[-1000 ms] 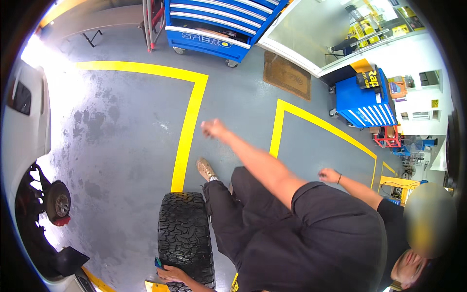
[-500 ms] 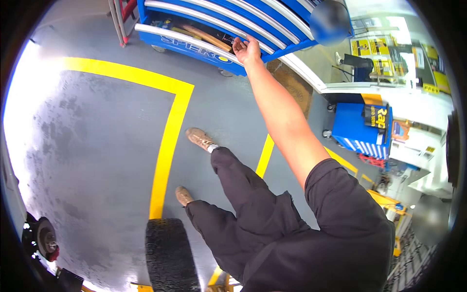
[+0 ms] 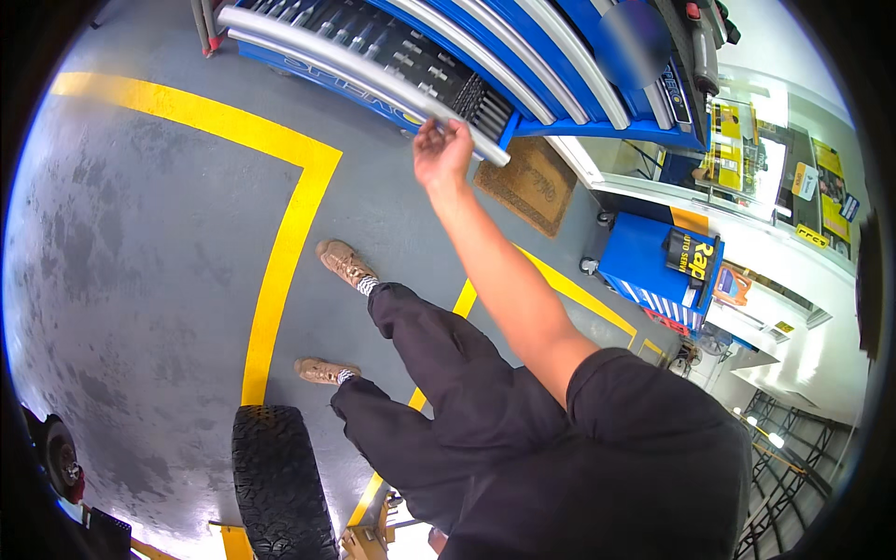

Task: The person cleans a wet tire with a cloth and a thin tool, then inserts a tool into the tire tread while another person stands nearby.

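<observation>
My right hand (image 3: pixel 442 146) reaches up from the lower right on a bare forearm, palm up, its curled fingers on the long silver handle (image 3: pixel 359 70) of a pulled-out drawer in the blue tool chest (image 3: pixel 541 56). Rows of sockets and tools lie in the drawer's black insert (image 3: pixel 401 61). My left hand does not show clearly; a small patch of skin at the bottom edge is too hidden to identify. A knobbly black tyre (image 3: pixel 280 476) stands at the lower left beside my legs.
A brown mat (image 3: pixel 527 187) lies before a glazed door. A second blue cabinet (image 3: pixel 644 261) with casters is at the right. A red-footed stand (image 3: pixel 210 33) is left of the chest, a vehicle's wheel hub (image 3: pixel 61 453) at the far lower left. Yellow lines mark the grey floor.
My right hand has moved up to the chest, then slightly left and down as a socket drawer came out. The hand seen on the tyre, holding a blue object, has left view.
</observation>
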`<state>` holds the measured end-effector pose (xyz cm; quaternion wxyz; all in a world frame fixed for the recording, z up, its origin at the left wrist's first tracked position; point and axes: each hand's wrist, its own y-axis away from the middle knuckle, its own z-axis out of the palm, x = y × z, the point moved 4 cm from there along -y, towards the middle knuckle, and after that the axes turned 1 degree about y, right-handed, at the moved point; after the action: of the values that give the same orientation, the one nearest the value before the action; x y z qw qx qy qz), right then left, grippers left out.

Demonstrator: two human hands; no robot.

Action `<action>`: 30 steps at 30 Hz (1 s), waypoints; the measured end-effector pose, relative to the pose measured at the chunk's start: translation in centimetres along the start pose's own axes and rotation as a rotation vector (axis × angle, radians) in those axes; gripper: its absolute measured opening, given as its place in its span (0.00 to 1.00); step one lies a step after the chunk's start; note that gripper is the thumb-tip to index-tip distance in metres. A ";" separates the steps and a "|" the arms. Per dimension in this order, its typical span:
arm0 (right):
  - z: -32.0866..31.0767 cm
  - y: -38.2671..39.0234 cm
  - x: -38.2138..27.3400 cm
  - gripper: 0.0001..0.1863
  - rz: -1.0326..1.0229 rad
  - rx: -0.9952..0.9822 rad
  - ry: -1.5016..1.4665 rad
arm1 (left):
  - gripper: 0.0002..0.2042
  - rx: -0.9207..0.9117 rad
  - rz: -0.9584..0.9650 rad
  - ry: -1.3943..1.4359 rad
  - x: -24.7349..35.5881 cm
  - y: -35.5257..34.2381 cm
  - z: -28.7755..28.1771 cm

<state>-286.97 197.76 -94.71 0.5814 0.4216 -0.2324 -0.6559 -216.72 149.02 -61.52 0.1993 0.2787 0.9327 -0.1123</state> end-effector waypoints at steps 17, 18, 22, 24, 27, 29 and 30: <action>-3.8 2.6 -3.9 0.26 0.224 -0.117 1.056 | 0.28 -0.012 -0.025 0.086 2.9 1.1 2.9; -1.9 1.2 -6.1 0.25 0.056 -0.187 0.991 | 0.28 -0.011 -0.032 0.089 2.8 1.1 3.0; 4.9 -5.0 -13.0 0.13 0.093 -0.045 0.221 | 0.28 -0.020 -0.033 0.115 3.0 1.1 3.9; 6.3 -6.3 -13.4 0.13 0.104 -0.060 0.123 | 0.28 -0.018 -0.033 0.135 3.6 1.2 4.6; 7.1 -6.0 -11.3 0.17 -0.009 -0.131 0.038 | 0.29 -0.027 -0.028 0.153 3.5 0.9 5.2; 6.2 -4.9 -10.7 0.08 -0.099 -0.230 -0.015 | 0.29 -0.033 -0.022 0.156 3.7 0.9 5.6; 5.5 -4.2 -10.2 0.09 -0.119 -0.225 0.021 | 0.29 -0.032 -0.027 0.163 3.6 0.8 5.5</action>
<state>-294.21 207.48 -92.22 0.5876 0.3733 -0.1259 -0.7068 -217.28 149.64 -68.10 0.1257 0.2713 0.9511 -0.0770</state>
